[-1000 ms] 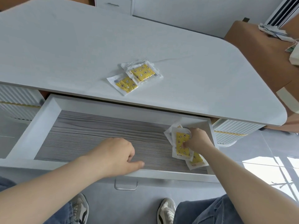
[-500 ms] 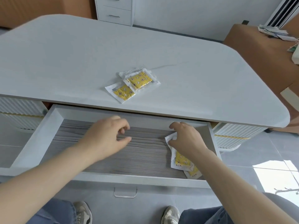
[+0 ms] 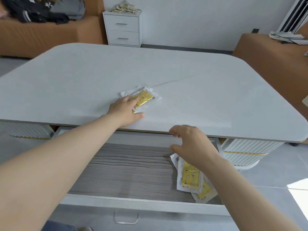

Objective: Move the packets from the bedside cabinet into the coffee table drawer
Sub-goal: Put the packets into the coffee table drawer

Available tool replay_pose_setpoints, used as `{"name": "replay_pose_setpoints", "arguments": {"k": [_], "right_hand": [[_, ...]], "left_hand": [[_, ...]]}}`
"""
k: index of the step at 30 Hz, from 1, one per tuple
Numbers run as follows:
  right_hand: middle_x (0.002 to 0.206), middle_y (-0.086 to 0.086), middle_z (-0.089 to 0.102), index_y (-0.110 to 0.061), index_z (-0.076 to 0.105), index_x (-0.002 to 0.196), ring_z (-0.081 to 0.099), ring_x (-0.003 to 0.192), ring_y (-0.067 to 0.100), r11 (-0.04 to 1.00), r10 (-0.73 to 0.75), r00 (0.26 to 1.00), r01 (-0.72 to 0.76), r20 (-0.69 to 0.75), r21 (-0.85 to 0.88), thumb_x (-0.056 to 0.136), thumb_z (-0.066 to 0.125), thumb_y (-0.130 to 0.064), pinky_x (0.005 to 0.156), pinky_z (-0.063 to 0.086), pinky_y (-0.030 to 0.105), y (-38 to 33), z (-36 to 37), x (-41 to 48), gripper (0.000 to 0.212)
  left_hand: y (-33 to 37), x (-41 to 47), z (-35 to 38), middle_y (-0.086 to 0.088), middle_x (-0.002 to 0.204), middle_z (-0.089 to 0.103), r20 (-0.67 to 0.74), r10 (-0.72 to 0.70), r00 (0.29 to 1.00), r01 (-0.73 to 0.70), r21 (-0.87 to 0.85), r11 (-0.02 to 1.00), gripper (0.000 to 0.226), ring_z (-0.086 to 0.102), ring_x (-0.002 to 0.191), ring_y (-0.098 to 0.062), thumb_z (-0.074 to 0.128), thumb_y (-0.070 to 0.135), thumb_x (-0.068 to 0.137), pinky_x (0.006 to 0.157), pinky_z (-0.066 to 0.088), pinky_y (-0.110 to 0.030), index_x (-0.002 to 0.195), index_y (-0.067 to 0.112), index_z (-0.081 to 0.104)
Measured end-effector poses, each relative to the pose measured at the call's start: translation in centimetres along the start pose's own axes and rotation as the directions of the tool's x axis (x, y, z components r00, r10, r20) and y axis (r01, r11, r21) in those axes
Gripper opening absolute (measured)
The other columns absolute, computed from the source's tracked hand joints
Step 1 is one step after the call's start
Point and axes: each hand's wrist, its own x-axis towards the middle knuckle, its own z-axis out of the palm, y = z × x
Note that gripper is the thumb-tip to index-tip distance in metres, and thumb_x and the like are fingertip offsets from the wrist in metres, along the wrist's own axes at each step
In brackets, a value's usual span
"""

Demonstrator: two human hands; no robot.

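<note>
Left hand point(image 3: 124, 109) moved onto tabletop packets point(image 3: 144, 97); bedside cabinet point(image 3: 122, 29) stands beyond.

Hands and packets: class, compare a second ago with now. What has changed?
The left hand went from the drawer up onto the table and now rests on the table packets. The right hand let go of the drawer packets and lifted off them. The drawer stays open; both piles stay put.

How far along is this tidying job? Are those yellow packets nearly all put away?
Partly done. Some packets already lie in the open drawer. The left hand rests on the tabletop packets, next to go; the right hand hovers empty above the drawer. The heap on the bedside cabinet may be more packets, too blurred to tell.
</note>
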Motion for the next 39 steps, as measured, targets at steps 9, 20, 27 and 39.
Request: {"name": "replay_pose_setpoints", "arguments": {"k": [9,20,27,39], "right_hand": [[0.122,-0.004,0.06,-0.022,0.055,0.127,0.057,0.109,0.012,0.999,0.027,0.999,-0.025,-0.032,0.042,0.085,0.064,-0.022,0.089,0.049,0.029,0.2,-0.2,0.8,0.043],[0.137,0.0,0.051,-0.021,0.048,0.138,0.055,0.114,0.021,0.995,-0.08,0.991,0.073,-0.107,-0.069,0.091,0.06,-0.03,0.092,0.041,0.03,-2.3,-1.7,8.3,0.049],[0.152,0.001,0.036,-0.022,0.039,0.146,0.033,0.139,0.016,0.978,-0.162,0.986,0.164,0.03,-0.13,0.093,0.058,-0.034,0.11,0.028,0.03,-6.0,-0.2,16.8,0.058],[0.158,-0.007,0.024,-0.037,0.036,0.145,0.02,0.146,0.014,0.984,-0.098,0.988,0.114,0.118,-0.136,0.091,0.054,-0.051,0.118,0.02,0.043,-3.2,2.2,12.6,0.059]], "left_hand": [[-0.9,-4.3,0.5,-0.004,0.152,0.032,-0.063,0.197,0.978,-0.202,-0.081,0.976,0.051,0.03,0.139,-0.021,0.049,0.032,0.096,0.111,0.025,-0.029,0.145,0.024,0.036],[-4.3,-8.0,-0.7,-0.006,0.139,0.048,-0.079,0.333,0.94,-0.336,-0.036,0.941,0.059,0.051,0.121,-0.028,0.057,0.005,0.087,0.096,0.045,-0.034,0.142,0.022,0.042],[-5.3,-7.6,-1.4,-0.002,0.132,0.052,-0.056,0.312,0.948,-0.315,-0.062,0.947,0.05,0.052,0.118,-0.022,0.047,0.016,0.094,0.094,0.043,-0.031,0.143,0.025,0.04],[-8.7,-8.4,-3.0,0.003,0.091,0.057,-0.097,0.267,0.959,-0.277,-0.104,0.955,0.025,0.057,0.086,-0.018,0.047,0.032,0.088,0.075,0.047,-0.036,0.098,0.018,0.065]]}}
